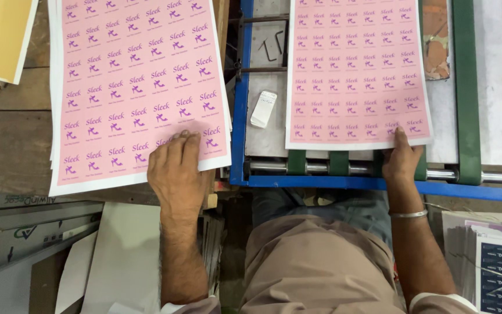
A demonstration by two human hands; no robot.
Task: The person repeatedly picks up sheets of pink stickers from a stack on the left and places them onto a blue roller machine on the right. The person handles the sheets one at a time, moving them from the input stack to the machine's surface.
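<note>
1. Left hand (pixel 176 174): lying flat, fingers together, pressing on the near right corner of the pink label-sheet stack (pixel 137 87); gripping nothing.
2. Right hand (pixel 401 160): reaching forward, fingers extended onto the near edge of the single pink sheet (pixel 355 70); whether the thumb is pinching underneath cannot be told.
3. Single sheet: lying on the blue-framed machine bed (pixel 239 116), long axis running away from the person, right hand nearer.
4. Stack: sitting on the wooden table (pixel 7 145), well left of the bed.
5. Open room: bare bed either side of the sheet; a small white object (pixel 263 108) lying just left.
</note>
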